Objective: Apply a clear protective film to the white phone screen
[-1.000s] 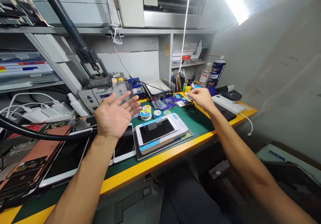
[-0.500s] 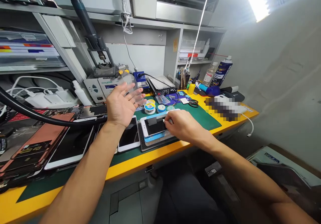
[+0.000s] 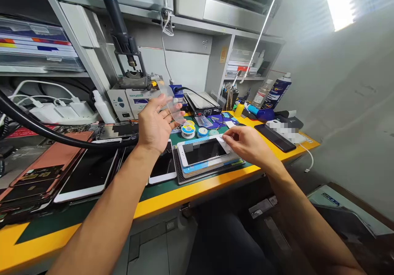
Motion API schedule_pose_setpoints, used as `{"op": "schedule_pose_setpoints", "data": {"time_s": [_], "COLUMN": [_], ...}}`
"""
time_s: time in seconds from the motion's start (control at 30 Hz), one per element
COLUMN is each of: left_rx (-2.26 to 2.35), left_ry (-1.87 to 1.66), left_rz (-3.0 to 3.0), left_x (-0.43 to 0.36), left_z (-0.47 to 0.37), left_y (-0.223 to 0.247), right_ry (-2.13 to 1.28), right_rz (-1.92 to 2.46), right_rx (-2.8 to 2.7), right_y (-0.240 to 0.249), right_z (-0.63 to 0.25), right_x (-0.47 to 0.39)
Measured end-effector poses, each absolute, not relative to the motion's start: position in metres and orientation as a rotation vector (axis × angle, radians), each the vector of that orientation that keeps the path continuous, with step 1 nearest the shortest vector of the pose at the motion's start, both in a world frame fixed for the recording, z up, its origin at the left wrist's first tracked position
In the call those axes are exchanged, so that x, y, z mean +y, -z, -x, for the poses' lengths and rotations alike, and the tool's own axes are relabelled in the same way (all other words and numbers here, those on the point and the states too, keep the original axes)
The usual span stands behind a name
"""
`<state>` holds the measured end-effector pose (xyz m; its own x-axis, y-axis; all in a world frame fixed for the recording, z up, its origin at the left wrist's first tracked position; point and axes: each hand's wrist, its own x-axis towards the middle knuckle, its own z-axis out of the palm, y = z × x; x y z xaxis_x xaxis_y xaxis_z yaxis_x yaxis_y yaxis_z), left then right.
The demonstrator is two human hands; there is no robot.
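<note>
A white-framed phone point(image 3: 203, 151) with a dark screen lies on a blue and clear box point(image 3: 197, 167), which rests on a dark perforated tray point(image 3: 212, 173). At the phone's right end my right hand point(image 3: 243, 141) pinches something small and whitish, too small to name. My left hand point(image 3: 155, 125) is raised to the left of the phone, palm up. A thin clear plastic sheet point(image 3: 172, 102) rests between its thumb and curved fingers. Below my left hand another white-framed phone point(image 3: 163, 168) lies on the green mat.
Solder spools point(image 3: 188, 129) stand behind the phone. A white tablet point(image 3: 89, 172) and stacked phone parts point(image 3: 46, 164) lie left, under a black hose point(image 3: 61, 137). A black phone point(image 3: 275, 137), a yellow bottle point(image 3: 239, 110) and a spray can point(image 3: 278, 91) are at the right.
My right hand has moved right along the phone to its end, uncovering the screen. The camera view has shifted slightly. My left hand still holds the clear sheet.
</note>
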<state>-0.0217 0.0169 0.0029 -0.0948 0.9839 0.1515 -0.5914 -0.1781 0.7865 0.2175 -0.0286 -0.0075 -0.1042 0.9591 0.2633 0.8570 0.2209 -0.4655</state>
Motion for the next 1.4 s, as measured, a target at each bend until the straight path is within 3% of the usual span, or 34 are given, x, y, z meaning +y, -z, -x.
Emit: {"op": "schedule_pose_setpoints", "data": {"time_s": [0.1, 0.17, 0.27, 0.33, 0.53, 0.8, 1.0, 1.07, 1.2, 1.23, 1.37, 1.4], "left_rx": [0.675, 0.683, 0.71, 0.727, 0.722, 0.714, 0.747, 0.757, 0.75, 0.743, 0.722, 0.724], "left_ry": [-1.597, -1.597, -1.601, -1.597, -1.606, -1.605, -1.622, -1.631, -1.624, -1.614, -1.594, -1.599], "left_rz": [-0.83, -0.832, -0.814, -0.799, -0.796, -0.809, -0.802, -0.798, -0.808, -0.823, -0.899, -0.91], "left_x": [0.018, 0.019, 0.02, 0.02, 0.021, 0.019, 0.02, 0.021, 0.022, 0.022, 0.021, 0.021], "left_z": [0.021, 0.021, 0.021, 0.021, 0.021, 0.019, 0.023, 0.025, 0.024, 0.024, 0.02, 0.019], "left_y": [-0.001, 0.0, -0.001, -0.002, -0.002, -0.001, -0.002, -0.002, -0.002, -0.001, 0.0, 0.0], "right_ry": [-0.091, -0.152, -0.957, -1.133, -0.15, 0.014, 0.025, -0.104, -1.006, -1.048, -0.18, -0.104], "right_rz": [1.698, 1.547, 1.092, 0.998, 1.729, 1.676, 1.336, 1.165, 0.808, 0.868, 1.555, 1.594], "right_rx": [-2.178, -2.284, -2.494, -2.403, -2.2, -2.411, -2.63, -2.729, -2.849, -2.785, -2.461, -2.433], "right_y": [0.016, 0.014, 0.001, -0.009, -0.002, 0.011, 0.005, 0.0, -0.02, -0.024, -0.021, -0.016], "right_z": [-0.192, -0.168, -0.145, -0.148, -0.201, -0.171, -0.115, -0.111, -0.137, -0.148, -0.175, -0.174], "right_x": [-0.043, -0.066, -0.095, -0.095, -0.019, -0.014, -0.04, -0.052, -0.062, -0.058, -0.022, -0.013]}}
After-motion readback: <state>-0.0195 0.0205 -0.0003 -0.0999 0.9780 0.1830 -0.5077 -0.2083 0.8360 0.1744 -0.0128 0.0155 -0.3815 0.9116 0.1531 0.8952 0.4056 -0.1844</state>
